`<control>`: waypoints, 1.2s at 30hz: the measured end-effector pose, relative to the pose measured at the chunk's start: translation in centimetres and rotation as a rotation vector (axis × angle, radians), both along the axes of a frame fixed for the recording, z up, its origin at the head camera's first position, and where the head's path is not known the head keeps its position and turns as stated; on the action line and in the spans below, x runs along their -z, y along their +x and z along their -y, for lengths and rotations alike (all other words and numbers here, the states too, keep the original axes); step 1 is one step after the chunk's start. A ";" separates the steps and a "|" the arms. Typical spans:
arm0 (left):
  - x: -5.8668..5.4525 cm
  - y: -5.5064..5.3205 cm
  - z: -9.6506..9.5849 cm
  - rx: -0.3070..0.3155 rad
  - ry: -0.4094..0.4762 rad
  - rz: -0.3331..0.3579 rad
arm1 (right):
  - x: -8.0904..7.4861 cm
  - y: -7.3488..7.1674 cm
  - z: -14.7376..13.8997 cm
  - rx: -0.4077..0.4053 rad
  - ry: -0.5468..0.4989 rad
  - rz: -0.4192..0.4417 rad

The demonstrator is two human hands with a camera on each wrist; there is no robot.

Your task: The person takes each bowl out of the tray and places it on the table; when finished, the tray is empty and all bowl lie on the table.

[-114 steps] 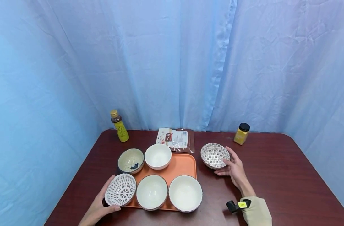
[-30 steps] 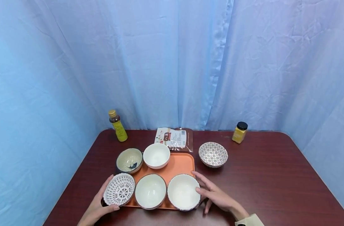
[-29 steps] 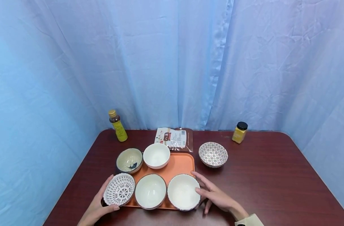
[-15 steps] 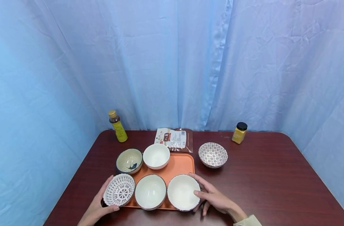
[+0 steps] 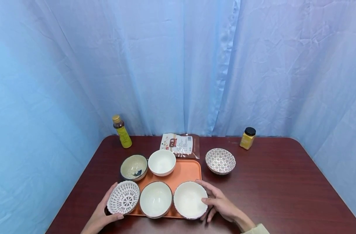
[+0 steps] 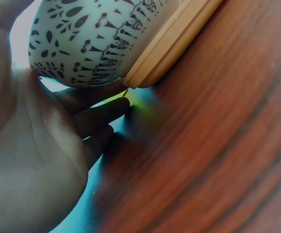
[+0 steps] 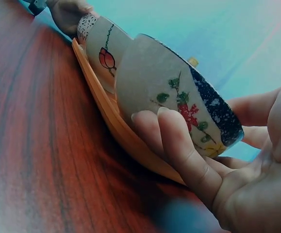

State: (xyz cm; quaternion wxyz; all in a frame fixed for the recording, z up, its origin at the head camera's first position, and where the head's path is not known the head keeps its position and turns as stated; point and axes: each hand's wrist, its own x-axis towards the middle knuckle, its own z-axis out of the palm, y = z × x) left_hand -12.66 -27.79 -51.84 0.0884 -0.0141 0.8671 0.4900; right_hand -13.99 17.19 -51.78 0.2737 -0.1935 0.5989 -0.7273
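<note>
At the front left of an orange tray [image 5: 190,167], my left hand [image 5: 100,216] holds a white bowl with a dark leaf pattern [image 5: 123,197], fingers behind it and thumb at its near side. In the left wrist view, that bowl [image 6: 87,41] sits against the tray edge [image 6: 164,53]. My right hand [image 5: 224,206] grips a bowl with a pale inside [image 5: 190,200] at the tray's front right, thumb over its rim. The right wrist view shows red flowers and a dark speckled band on this bowl [image 7: 152,82]. Between them stands another pale bowl [image 5: 155,199].
A bowl with a blue fish motif [image 5: 134,167] and a plain white bowl [image 5: 162,162] stand at the tray's back. A tile-patterned bowl [image 5: 220,161] is right of it. Farther back are a yellow-green bottle [image 5: 124,136], a food pouch [image 5: 180,145] and a black-lidded jar [image 5: 248,138].
My right hand has let go of the tile-patterned bowl and come left and nearer to the bowl at the tray's front right, its thumb over the rim. My left hand has stayed in place.
</note>
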 end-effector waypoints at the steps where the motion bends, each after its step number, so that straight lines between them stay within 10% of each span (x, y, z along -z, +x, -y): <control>1: 0.0 0.0 0.0 0.000 0.003 0.006 | -0.1 0.0 0.0 0.008 -0.001 -0.002; 36: 0.0 -0.1 0.1 0.012 -0.015 0.024 | -6.4 -1.0 -10.6 0.381 -0.154 -0.175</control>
